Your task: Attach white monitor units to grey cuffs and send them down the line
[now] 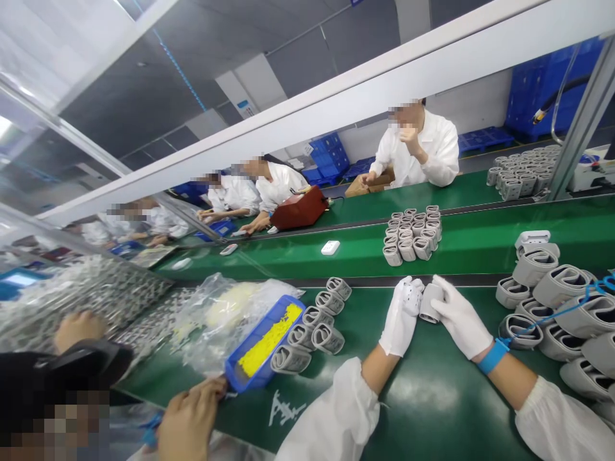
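Both of my hands wear white gloves and meet over the green bench, near its far edge. My left hand (402, 317) is closed around a small white device (412, 298) with dark marks on its face. In my right hand (459, 317), fingers and thumb grip a rolled grey cuff (431, 303), right beside the device; whether the two are joined I cannot tell. A blue wristband (494, 356) with a coiled cord circles my right wrist. To the right of that hand stands a stack of rolled grey cuffs (562, 282).
Left of my hands are several rolled cuffs (329, 338) and a blue bin (231, 370) of yellow pieces, with a co-worker's hand (189, 419) at it. Beyond lies a green conveyor (355, 256) with grouped cuffs (406, 246) and a white device (330, 247). Co-workers sit across.
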`<state>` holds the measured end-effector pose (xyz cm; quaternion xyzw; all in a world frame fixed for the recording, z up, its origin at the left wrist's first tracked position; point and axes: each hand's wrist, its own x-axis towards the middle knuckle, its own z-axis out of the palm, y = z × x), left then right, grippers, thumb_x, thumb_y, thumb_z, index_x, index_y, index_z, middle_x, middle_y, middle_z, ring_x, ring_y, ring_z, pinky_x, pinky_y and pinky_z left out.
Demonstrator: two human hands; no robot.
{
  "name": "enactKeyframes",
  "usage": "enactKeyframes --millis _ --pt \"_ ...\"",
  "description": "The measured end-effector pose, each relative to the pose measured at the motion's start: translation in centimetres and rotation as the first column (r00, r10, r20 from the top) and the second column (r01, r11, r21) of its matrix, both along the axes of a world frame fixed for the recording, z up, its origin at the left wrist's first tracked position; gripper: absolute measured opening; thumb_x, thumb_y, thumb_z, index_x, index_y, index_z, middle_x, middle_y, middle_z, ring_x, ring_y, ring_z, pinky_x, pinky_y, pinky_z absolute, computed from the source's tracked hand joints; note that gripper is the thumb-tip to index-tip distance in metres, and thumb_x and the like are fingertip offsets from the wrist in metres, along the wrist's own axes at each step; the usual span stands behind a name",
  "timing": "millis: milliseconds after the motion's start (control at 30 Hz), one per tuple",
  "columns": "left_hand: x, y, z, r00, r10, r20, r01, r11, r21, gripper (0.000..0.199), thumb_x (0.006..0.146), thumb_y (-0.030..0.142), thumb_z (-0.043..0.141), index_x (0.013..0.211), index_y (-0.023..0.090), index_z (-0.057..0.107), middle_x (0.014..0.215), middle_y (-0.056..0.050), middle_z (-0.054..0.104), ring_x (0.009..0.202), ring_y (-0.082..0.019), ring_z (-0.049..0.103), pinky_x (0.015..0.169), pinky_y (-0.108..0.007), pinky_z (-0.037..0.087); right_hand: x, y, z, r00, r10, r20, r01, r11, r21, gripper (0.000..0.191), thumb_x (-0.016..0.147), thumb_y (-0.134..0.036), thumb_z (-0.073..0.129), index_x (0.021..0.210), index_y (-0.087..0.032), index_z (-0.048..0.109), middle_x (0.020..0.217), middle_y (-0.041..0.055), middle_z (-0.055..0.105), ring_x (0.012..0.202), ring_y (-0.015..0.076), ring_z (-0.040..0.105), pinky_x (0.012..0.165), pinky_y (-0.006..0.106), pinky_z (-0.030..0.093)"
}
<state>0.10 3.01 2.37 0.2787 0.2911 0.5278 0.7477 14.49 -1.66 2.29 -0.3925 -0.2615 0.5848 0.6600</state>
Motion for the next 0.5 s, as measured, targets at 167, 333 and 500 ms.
enactKeyframes --millis 167,333,500 --pt "0.1 0.1 0.0 0.999 0.035 -0.026 -0.034 0.999 0.035 0.064 0.075 0.052 0.095 0.125 0.023 0.069 0.129 -0.011 0.073 0.126 -0.025 0.07 0.118 -0.038 0.051 0.0 0.0 -0.2 0.994 0.07 -0.09 -0.073 0.997 -0.032 0.092 0.069 -0.037 0.095 0.153 -0.023 0.06 0.161 0.0132 0.058 0.152 0.0353 0.051 0.126 0.05 0.042" --pt "0.0 1.0 -0.9 0.989 0.092 -0.118 -0.083 0.993 0.083 0.053 0.075 0.05 0.095 0.109 0.02 0.069 0.116 -0.009 0.075 0.102 -0.021 0.075 0.094 -0.033 0.061 0.3 0.0 -0.7 0.995 0.058 0.081 -0.056 0.998 -0.02 0.082 0.077 -0.043 0.088 0.152 -0.023 0.062 0.159 0.0119 0.06 0.149 0.0345 0.054 0.125 0.051 0.041" --pt "-0.8 2.9 -1.2 0.949 0.207 -0.237 -0.171 0.971 0.166 0.051 0.079 0.052 0.089 0.112 0.021 0.066 0.118 -0.011 0.074 0.099 -0.022 0.074 0.065 -0.025 0.057 -0.1 -0.9 -0.3 0.783 -0.033 0.621 0.012 0.999 0.038 0.062 0.085 -0.042 0.073 0.146 -0.029 0.069 0.153 0.0057 0.066 0.145 0.0315 0.057 0.13 0.05 0.034"
